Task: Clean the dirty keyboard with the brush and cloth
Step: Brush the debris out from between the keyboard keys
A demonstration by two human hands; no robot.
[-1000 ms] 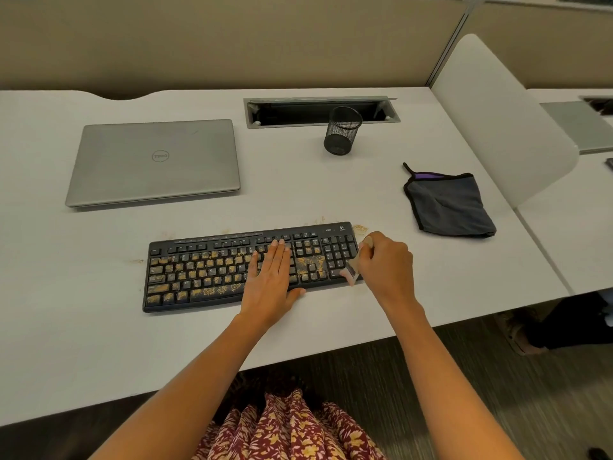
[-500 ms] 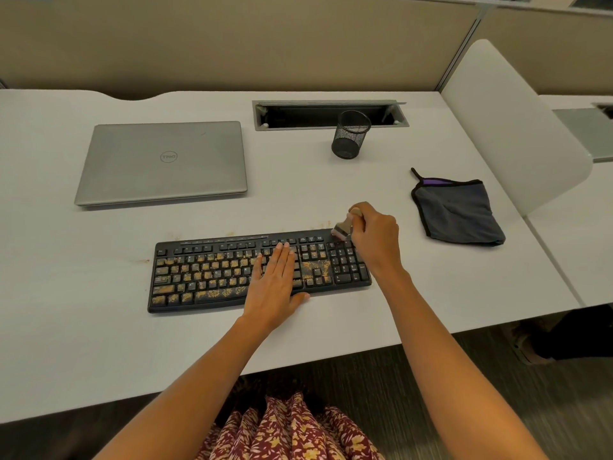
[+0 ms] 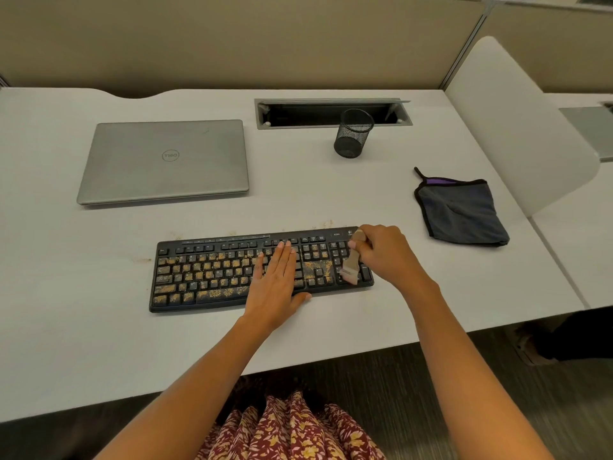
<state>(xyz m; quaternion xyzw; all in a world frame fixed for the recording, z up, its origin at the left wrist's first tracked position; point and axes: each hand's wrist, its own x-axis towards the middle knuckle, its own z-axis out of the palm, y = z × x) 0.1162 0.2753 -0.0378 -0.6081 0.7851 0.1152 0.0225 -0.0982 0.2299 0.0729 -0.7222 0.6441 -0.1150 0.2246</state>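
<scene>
A black keyboard (image 3: 205,277) lies on the white desk, its letter keys and arrow-key area strewn with yellow-brown crumbs. My left hand (image 3: 277,280) rests flat on the keys right of the middle, fingers straight. My right hand (image 3: 386,254) grips a small pale brush (image 3: 351,264) by its handle, and the bristles touch the number pad near the keyboard's front right corner. A folded dark grey cloth (image 3: 461,210) with purple lining lies on the desk to the right, apart from both hands.
A shut silver laptop (image 3: 164,161) lies at the back left. A black mesh pen cup (image 3: 353,134) stands before a cable slot (image 3: 331,112). A white divider panel (image 3: 517,127) rises at the right. Crumbs dot the desk (image 3: 99,327) behind the keyboard.
My right hand swept the brush from the number pad's front up to its back edge, then down toward the front again. My left hand stayed flat on the keys.
</scene>
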